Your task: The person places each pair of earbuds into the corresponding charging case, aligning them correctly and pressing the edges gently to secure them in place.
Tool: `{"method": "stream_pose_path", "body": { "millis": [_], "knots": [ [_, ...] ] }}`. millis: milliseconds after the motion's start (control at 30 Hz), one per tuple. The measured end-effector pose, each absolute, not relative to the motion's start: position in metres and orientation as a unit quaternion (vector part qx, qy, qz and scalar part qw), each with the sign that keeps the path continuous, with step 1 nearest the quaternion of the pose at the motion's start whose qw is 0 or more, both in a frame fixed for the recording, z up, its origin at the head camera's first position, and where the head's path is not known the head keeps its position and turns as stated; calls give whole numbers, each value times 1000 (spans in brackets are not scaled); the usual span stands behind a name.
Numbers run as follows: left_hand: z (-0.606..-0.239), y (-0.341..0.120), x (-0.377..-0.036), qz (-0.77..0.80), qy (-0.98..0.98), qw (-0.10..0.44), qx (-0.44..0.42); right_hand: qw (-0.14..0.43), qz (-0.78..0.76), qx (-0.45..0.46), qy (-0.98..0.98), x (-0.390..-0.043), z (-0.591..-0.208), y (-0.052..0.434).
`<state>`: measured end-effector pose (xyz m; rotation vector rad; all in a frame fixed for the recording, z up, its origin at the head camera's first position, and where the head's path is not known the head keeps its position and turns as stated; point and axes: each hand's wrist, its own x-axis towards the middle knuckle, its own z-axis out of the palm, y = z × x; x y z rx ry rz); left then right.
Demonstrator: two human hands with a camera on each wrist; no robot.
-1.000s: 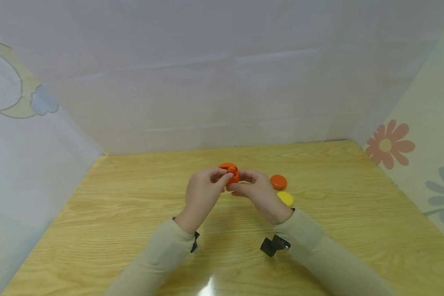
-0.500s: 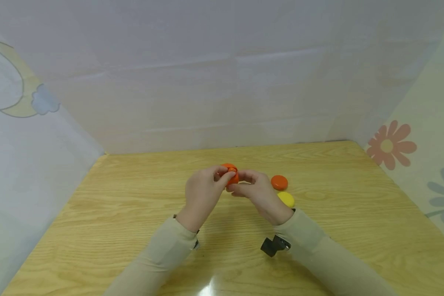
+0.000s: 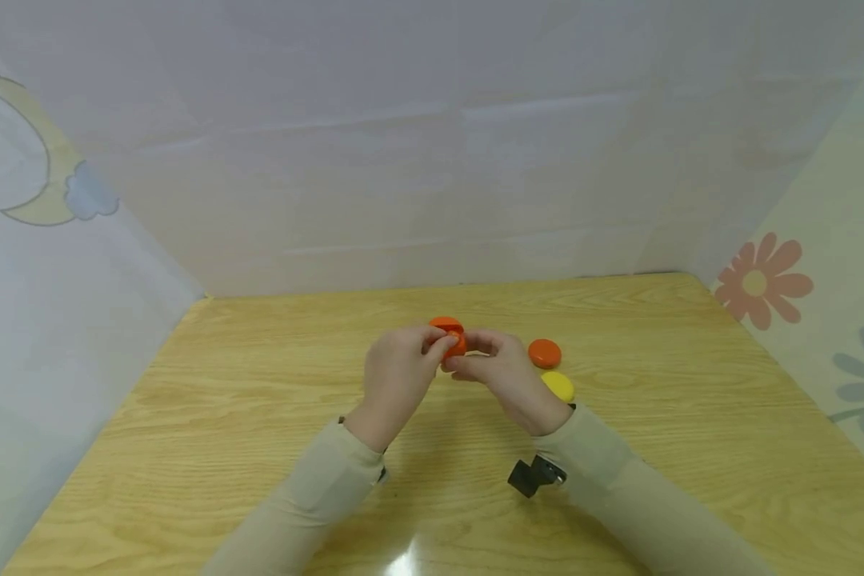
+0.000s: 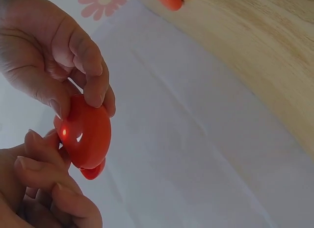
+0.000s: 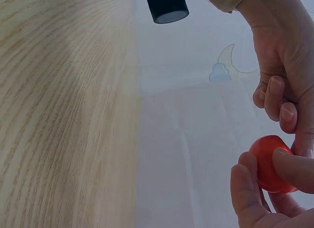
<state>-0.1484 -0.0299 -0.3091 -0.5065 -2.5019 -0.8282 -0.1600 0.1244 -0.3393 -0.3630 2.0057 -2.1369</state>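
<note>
I saw my left hand [image 3: 398,376] and my right hand [image 3: 502,376] meet above the middle of the wooden surface [image 3: 259,448], both with fingers curled and pinching the same small orange piece [image 3: 455,342], which sat in the air between their fingertips; the left wrist view showed it as a rounded red-orange disc [image 4: 86,132] held at its edge by fingers from both sides. Just to the right of the right hand, an orange disc [image 3: 544,353] and a yellow disc [image 3: 560,386] lay on the surface, the yellow one partly hidden behind that wrist. I could not make out whether the held piece was one part or two, since the fingers covered most of it.
</note>
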Motion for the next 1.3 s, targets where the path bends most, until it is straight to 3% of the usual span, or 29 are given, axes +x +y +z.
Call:
{"method": "stream_pose_path", "body": {
  "millis": [333, 600, 1000, 1300],
  "knots": [
    [-308, -38, -149, -370, -890, 217, -157, 98, -722, -105, 677, -160, -339, 124],
    [-314, -49, -155, -475, -860, 138, -122, 103, -727, -111, 669, -160, -338, 127],
    [-320, -51, -168, -654, -754, -44, -35, 107, -720, -89, 680, -161, -337, 129],
    [-318, -48, -171, -651, -754, -82, -30, 112, -714, -100, 684, -161, -336, 131]
  ]
}}
